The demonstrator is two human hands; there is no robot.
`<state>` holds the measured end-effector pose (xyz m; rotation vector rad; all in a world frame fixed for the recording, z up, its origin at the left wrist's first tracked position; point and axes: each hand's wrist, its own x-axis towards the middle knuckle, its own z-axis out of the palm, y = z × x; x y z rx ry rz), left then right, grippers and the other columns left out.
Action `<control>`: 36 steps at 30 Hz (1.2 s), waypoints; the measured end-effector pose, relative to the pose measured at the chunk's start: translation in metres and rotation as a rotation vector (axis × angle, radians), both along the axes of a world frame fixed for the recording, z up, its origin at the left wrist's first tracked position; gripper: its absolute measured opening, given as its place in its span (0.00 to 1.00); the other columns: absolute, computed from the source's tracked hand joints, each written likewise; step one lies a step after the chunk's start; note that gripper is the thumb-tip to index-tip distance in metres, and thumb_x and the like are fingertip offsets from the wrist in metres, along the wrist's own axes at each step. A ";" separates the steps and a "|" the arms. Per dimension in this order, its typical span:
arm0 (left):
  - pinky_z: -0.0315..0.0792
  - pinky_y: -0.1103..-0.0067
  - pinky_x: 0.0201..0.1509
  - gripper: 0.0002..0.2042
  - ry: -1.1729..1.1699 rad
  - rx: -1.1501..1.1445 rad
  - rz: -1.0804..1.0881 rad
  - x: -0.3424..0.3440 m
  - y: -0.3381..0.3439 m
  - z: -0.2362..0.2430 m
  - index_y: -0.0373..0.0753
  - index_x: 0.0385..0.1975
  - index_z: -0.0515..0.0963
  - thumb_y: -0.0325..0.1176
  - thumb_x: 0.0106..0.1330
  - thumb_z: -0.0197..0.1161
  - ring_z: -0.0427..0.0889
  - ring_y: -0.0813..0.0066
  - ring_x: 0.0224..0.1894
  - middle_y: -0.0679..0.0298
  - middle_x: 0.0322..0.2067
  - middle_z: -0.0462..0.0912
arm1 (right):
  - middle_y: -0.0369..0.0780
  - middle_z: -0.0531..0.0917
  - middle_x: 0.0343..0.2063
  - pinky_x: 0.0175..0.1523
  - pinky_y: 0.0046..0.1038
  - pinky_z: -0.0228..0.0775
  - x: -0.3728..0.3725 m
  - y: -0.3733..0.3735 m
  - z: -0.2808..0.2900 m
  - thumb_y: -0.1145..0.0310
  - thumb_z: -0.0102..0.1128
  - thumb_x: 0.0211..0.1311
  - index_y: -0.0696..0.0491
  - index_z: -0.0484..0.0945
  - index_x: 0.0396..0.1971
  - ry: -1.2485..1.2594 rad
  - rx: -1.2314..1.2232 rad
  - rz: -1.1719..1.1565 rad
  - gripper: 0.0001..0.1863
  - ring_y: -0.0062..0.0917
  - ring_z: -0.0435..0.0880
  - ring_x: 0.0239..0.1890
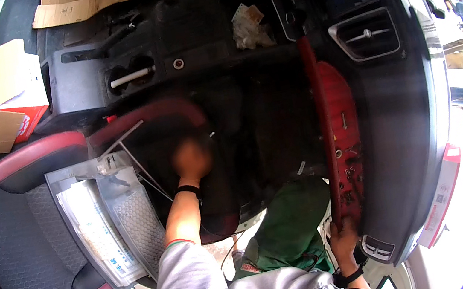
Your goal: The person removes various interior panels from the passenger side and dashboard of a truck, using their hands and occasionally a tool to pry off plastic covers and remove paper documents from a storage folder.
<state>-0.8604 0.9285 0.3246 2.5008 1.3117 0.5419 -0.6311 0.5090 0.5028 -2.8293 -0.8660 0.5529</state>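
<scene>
wears a grey shirt (196, 283), nearest. with the right hand (344, 238), touches near end of the red panel (336, 88), strewn with fasteners (339, 153), along the dashboard (397, 118). farther, holds the blurred left hand (192, 158) over the seat cushion (165, 109); cannot tell either hand's fingers apart or clamped.

We're straight into a blur: the left hand (191, 158) is smeared over the dark seat (163, 143), its fingers beyond our reading. Across at the right hand (345, 241), we lose some fingers at the end of the red tray (337, 82). The small parts (347, 197) in there? Too tiny for us! Up top, the edge crops our cardboard (65, 12), and the bag's (252, 29) contents stay murky.
</scene>
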 end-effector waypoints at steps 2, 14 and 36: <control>0.73 0.62 0.32 0.09 0.059 -0.060 0.002 0.008 0.001 0.001 0.36 0.35 0.75 0.30 0.55 0.61 0.78 0.47 0.31 0.51 0.29 0.76 | 0.55 0.78 0.28 0.40 0.48 0.71 -0.004 -0.009 -0.005 0.64 0.63 0.56 0.59 0.75 0.36 -0.017 -0.020 -0.020 0.14 0.56 0.78 0.34; 0.73 0.63 0.29 0.13 0.332 -0.183 -0.013 0.031 0.013 0.025 0.42 0.25 0.78 0.45 0.61 0.62 0.79 0.56 0.27 0.57 0.25 0.79 | 0.54 0.80 0.26 0.38 0.50 0.74 0.002 0.012 0.007 0.68 0.58 0.37 0.60 0.77 0.39 -0.089 -0.047 0.033 0.23 0.55 0.80 0.31; 0.69 0.63 0.22 0.17 0.281 0.129 -0.237 -0.005 0.022 -0.053 0.40 0.22 0.78 0.49 0.60 0.63 0.78 0.54 0.22 0.56 0.21 0.79 | 0.46 0.82 0.20 0.28 0.43 0.75 0.007 0.112 0.086 0.58 0.61 0.51 0.55 0.82 0.22 -0.046 -0.282 0.072 0.14 0.42 0.83 0.21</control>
